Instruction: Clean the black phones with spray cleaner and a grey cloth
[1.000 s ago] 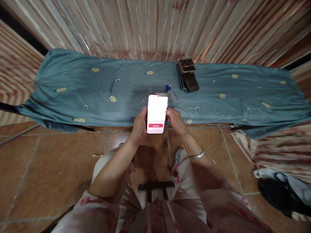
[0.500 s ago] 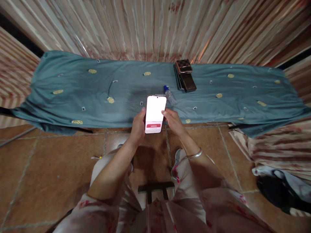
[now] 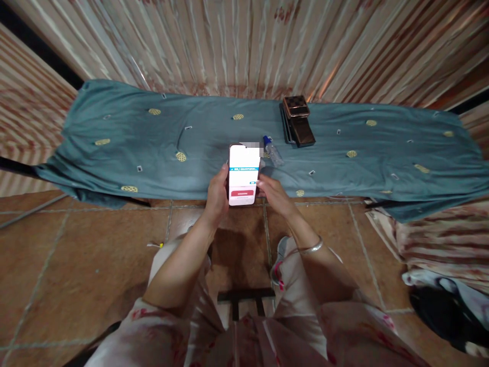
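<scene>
A smartphone [image 3: 243, 178] with a bright white screen is held upright between my two hands, over the near edge of the cloth-covered table. My left hand [image 3: 218, 191] is closed round its left side, thumb along the edge. On the right side, my right hand [image 3: 273, 193] grips it with the thumb at the lower right of the screen. The screen shows a blue strip, a small blue button and a red bar near the bottom. Fingers behind the phone are hidden. Just beyond my right hand lies a small clear bottle [image 3: 274, 153] with a blue cap.
A teal patterned cloth [image 3: 208, 122] covers the long table. Towards its back stands a dark brown case-like object [image 3: 300, 122]. Striped curtains [image 3: 214, 46] hang behind. Below are the tiled floor [image 3: 107, 270], a dark metal bar [image 3: 246, 294] and a black item [image 3: 439, 311] at right.
A blue strip and a small blue button have appeared on the phone screen. My right thumb has shifted slightly down. The table and its items sit slightly further right in view.
</scene>
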Available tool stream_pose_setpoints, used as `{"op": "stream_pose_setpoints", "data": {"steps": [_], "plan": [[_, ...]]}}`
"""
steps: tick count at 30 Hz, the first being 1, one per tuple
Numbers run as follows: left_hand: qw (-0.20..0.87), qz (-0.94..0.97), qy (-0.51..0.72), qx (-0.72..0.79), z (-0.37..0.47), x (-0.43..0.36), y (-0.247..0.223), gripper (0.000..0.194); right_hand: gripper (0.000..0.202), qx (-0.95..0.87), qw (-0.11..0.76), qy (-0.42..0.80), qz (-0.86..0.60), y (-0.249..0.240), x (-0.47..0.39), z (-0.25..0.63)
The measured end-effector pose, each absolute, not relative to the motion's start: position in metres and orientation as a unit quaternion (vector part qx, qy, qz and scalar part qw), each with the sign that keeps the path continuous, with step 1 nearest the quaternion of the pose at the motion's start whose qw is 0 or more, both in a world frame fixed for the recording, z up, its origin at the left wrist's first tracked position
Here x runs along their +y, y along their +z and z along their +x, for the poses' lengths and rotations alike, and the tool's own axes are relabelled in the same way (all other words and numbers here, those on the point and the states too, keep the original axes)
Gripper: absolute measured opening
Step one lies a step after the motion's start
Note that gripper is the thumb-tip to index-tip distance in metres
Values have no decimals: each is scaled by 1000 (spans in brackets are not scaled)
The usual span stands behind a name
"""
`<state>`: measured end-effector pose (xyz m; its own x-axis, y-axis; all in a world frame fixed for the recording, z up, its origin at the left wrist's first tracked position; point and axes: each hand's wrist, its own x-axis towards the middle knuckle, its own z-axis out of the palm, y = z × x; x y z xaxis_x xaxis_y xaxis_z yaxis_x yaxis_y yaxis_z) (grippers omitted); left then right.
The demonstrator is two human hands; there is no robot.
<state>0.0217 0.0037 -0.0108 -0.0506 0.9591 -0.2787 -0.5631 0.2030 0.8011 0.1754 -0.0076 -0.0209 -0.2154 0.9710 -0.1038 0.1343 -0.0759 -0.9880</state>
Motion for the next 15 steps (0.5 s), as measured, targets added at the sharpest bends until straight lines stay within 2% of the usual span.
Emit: {"op": "stream_pose_setpoints", "data": {"steps": [15], "plan": [[652,241,593,407,20,4,-14,45,30,-606,364,494,-506,-21,-8,174]]}}
